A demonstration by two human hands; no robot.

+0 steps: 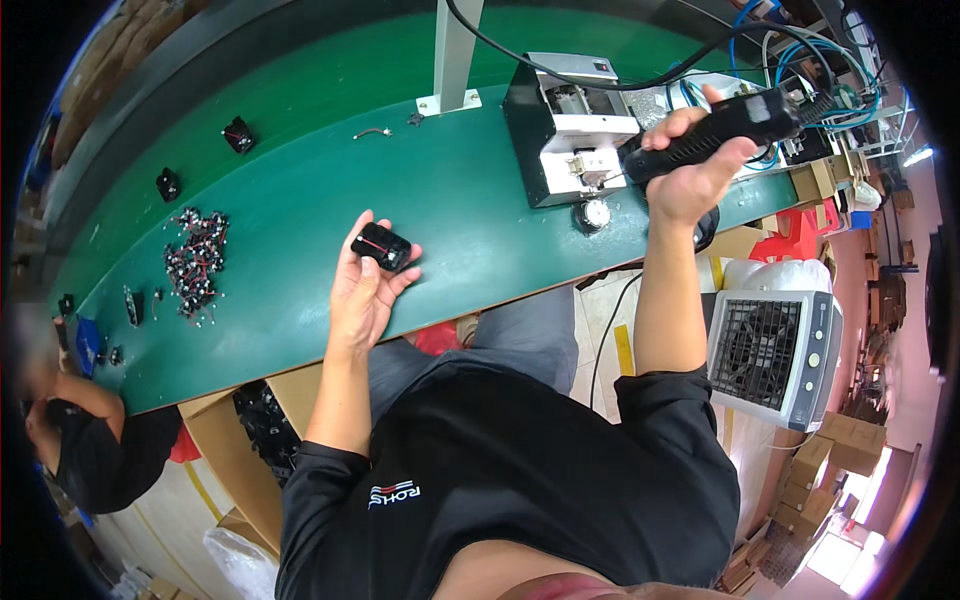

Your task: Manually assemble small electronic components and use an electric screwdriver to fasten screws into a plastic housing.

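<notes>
In my left hand lies a small black plastic housing with a red wire across its face; my thumb presses on its lower side, above the green bench top. My right hand is wrapped round a black electric screwdriver, held tilted with a cable at its back end. The driver's front end points at the pickup area of a white and black screw feeder; whether the tip touches it I cannot tell. A round silver knob-like part is at the feeder's front edge.
A heap of small wired parts lies on the bench's left. Two black housings sit farther back. A white post rises behind. Below the bench stand a carton of black parts and an air cooler. Another person sits far left.
</notes>
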